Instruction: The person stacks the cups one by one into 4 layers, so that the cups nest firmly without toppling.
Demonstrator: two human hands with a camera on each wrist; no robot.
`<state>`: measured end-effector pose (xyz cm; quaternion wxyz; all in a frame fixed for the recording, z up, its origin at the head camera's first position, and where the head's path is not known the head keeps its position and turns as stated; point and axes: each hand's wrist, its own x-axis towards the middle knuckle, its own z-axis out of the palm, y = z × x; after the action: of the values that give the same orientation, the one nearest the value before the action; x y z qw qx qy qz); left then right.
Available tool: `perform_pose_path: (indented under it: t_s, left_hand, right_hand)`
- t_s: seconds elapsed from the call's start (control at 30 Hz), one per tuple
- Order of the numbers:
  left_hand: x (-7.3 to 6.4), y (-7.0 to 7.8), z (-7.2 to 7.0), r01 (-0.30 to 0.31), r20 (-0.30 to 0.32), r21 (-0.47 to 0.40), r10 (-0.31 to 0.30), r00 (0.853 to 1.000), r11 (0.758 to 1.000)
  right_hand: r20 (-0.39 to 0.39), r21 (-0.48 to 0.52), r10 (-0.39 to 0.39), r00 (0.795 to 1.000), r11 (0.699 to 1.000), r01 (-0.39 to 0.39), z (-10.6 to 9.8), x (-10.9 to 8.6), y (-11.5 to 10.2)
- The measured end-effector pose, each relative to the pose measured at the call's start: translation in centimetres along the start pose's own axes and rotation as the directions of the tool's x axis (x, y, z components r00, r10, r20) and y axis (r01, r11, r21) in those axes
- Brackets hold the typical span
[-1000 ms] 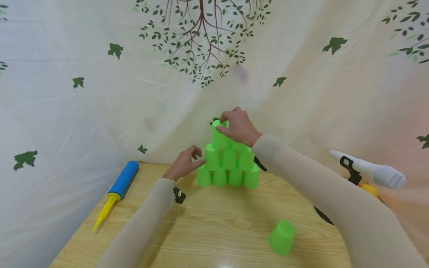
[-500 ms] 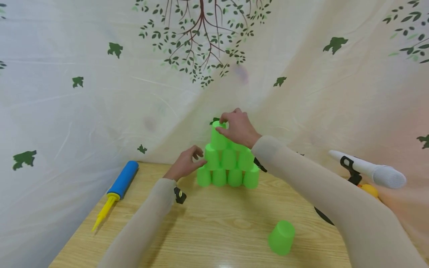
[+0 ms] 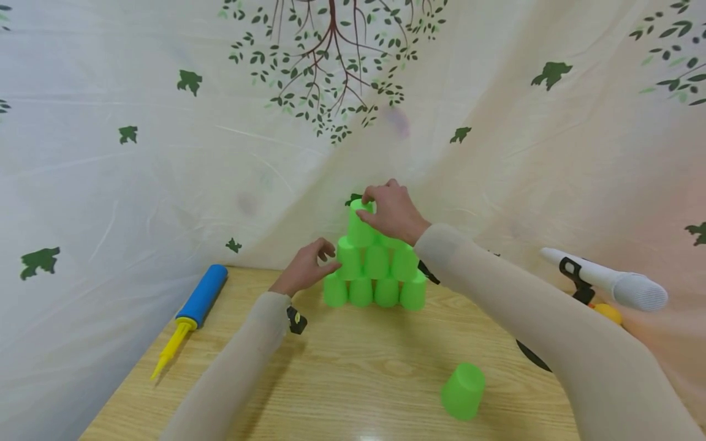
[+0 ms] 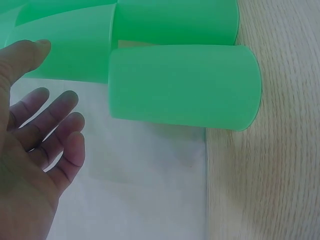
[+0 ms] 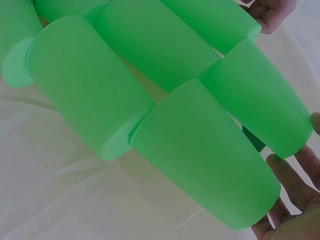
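Observation:
Green plastic cups stand upside down in a stepped stack (image 3: 376, 262) at the back of the table. My right hand (image 3: 394, 211) pinches the flat upper end of the left cup (image 5: 257, 97) in the third row. Its neighbour in that row, another green cup (image 5: 205, 155), lies close to the same fingertips in the right wrist view. My left hand (image 3: 305, 264) is at the stack's left side, fingers loosely bent and parted. Its thumb (image 4: 32, 54) overlaps a second-row cup (image 4: 75, 47) in the left wrist view. One more cup (image 3: 464, 392) stands alone near the front.
A blue and yellow hand pump (image 3: 190, 318) lies on the wooden table (image 3: 342, 361) at the left. On the right, a white microphone (image 3: 612, 278) rests in a black holder, with a small yellow object (image 3: 608, 312) beside it. A patterned white cloth (image 3: 165, 184) hangs behind the stack.

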<state>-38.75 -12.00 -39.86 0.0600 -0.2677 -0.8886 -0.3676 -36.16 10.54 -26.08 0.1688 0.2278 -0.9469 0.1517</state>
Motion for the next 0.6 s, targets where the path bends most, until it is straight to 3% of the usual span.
perform_pose_path:
  t_s: [0.6]
  left_hand:
    - [0.13,-0.04,0.1,0.0,-0.001,0.001,0.0,1.0,1.0]
  right_hand:
    - [-0.002,0.011,0.009,1.0,1.0,-0.009,-0.41,-0.3,0.11]
